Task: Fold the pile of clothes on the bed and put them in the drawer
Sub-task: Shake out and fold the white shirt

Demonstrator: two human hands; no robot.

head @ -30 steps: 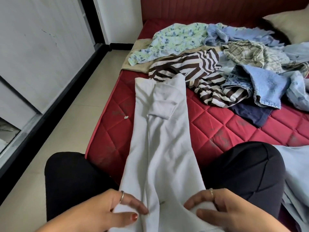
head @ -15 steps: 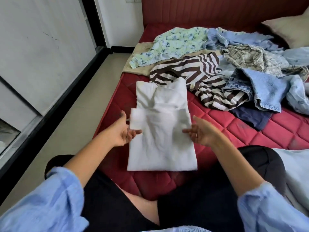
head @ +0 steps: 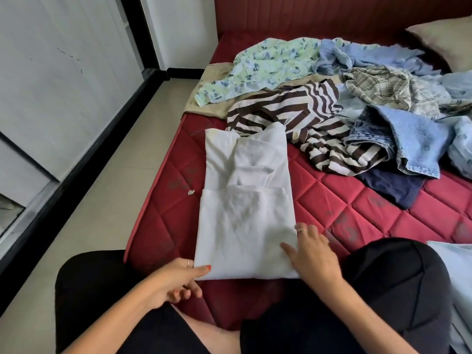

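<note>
The red quilted mattress (head: pixel 332 200) ends in a piped left edge that runs from the far wall toward the near left, with bare tiled floor (head: pixel 107 190) between it and the white wardrobe doors (head: pixel 63 80). A band of open mattress lies to the right of the white garment, between the person's black-clad right knee (head: pixel 398 282) and the clothes pile.

The white garment (head: pixel 245 215) lies flat on the near left part of the mattress, folded into a narrow upright rectangle. Its near half is doubled up over the far half, leaving a straight cross edge about midway; the far part shows creases and a raised fold at the top, which touches the striped shirt. Faint grey marks show on the cloth.

The left hand (head: pixel 176 282) pinches the near left corner of the white garment between thumb and curled fingers. The right hand (head: pixel 311 254) rests on the near right edge with fingers spread fairly straight, pressing the cloth down.

Beyond lies the unfolded pile: a brown-and-white striped shirt (head: pixel 306 126), a pale green floral garment (head: pixel 265 65) over a tan cloth (head: pixel 204 103), a light blue shirt (head: pixel 357 54), a plaid shirt (head: pixel 388 90), blue jeans (head: pixel 408 139) and a navy piece (head: pixel 393 185) beneath them. A pillow (head: pixel 441 39) sits at the far right. A small shiny object (head: pixel 190 192) lies on the mattress just left of the white garment.
</note>
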